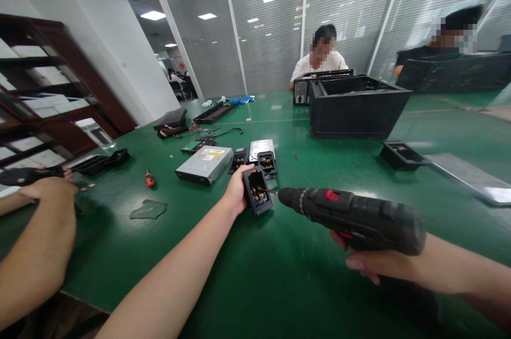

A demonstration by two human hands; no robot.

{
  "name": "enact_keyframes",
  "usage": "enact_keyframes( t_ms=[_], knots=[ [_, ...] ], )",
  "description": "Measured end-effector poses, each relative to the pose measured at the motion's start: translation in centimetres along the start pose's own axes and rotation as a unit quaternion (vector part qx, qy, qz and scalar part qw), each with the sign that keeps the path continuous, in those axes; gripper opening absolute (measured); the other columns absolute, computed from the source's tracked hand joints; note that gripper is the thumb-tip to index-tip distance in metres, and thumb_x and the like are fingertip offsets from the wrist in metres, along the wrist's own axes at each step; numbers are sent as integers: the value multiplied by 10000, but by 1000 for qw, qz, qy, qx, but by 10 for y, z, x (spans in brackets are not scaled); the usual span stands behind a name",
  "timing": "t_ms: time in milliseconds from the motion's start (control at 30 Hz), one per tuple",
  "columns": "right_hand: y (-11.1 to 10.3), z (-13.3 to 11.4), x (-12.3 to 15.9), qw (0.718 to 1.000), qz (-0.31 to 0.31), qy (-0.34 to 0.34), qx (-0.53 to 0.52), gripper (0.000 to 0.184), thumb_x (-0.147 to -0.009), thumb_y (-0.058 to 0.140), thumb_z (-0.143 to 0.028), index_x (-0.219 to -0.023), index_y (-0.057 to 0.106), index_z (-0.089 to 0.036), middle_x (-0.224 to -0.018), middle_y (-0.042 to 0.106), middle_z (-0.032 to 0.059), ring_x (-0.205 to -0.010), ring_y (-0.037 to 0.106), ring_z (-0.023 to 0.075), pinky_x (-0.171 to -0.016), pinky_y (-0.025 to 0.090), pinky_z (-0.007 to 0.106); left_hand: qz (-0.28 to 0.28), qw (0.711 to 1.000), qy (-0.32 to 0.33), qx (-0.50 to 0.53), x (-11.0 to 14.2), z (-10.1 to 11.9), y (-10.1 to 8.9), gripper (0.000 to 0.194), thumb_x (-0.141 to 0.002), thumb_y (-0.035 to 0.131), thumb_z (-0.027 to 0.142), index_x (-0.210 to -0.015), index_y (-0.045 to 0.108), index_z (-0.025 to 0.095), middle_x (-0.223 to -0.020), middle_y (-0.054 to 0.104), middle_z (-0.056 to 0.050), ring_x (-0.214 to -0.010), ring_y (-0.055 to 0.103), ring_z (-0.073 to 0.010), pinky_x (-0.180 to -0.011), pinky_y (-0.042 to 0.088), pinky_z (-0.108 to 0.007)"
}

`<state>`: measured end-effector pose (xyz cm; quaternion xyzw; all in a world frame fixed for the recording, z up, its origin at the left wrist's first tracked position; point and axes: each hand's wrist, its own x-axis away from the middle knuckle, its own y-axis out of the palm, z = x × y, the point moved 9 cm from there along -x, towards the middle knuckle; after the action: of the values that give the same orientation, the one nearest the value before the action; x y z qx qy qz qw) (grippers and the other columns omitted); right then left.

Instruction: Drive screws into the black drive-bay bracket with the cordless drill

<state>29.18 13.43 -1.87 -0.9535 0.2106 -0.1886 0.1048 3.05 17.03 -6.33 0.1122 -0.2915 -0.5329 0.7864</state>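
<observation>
My left hand is closed on a black plastic box with brass-coloured metal parts inside, tilted so its open side faces me and the right. My right hand grips a black cordless drill with red switches. The drill's thin bit reaches left to the box's opening; whether it touches a metal part I cannot tell. Just behind the held box are two similar black boxes, the left one and the right one, by a silver hard drive. A silver optical drive lies left of them.
A computer case stands at the back right, with people behind it. Another black box and a metal panel lie at right. A screwdriver and cables are at left, near a co-worker's arms.
</observation>
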Motion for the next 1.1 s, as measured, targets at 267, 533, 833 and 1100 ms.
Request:
enact_keyframes(
  t_ms=[267, 533, 833, 1100],
  knots=[
    [0, -4, 0, 1000, 5, -6, 11, 246, -775, 655, -392, -922, 562, -219, -661, 578, -33, -585, 589, 163, -553, 501, 274, -1, 1000, -4, 4, 0, 0, 0, 262, -694, 594, 400, -761, 651, 153, -671, 670, -76, -582, 623, -233, -585, 514, -405],
    [0, -2, 1, 1000, 5, -2, 1, 274, -779, 657, -383, -962, 561, -203, -694, 578, -23, -590, 587, 163, -575, 504, 298, -4, 1000, 3, 3, -1, 0, -1, 266, -687, 605, 406, -764, 651, 156, -674, 670, -66, -579, 620, -227, -596, 511, -399],
    [1, -6, 0, 1000, -1, -3, 1, 274, -777, 659, -375, -968, 565, -201, -692, 570, -33, -587, 576, 153, -567, 499, 281, -5, 1000, 4, 2, -2, 0, -1, 271, -680, 614, 411, -771, 650, 158, -681, 670, -66, -592, 623, -234, -604, 510, -406],
    [-1, 0, 0, 1000, 5, -8, -7, 267, -763, 678, -384, -945, 570, -221, -699, 576, -30, -591, 586, 162, -560, 504, 288, -12, 1000, 2, 2, -2, -1, -1, 282, -681, 612, 419, -766, 645, 152, -680, 665, -68, -588, 620, -231, -592, 505, -394]
  ],
)
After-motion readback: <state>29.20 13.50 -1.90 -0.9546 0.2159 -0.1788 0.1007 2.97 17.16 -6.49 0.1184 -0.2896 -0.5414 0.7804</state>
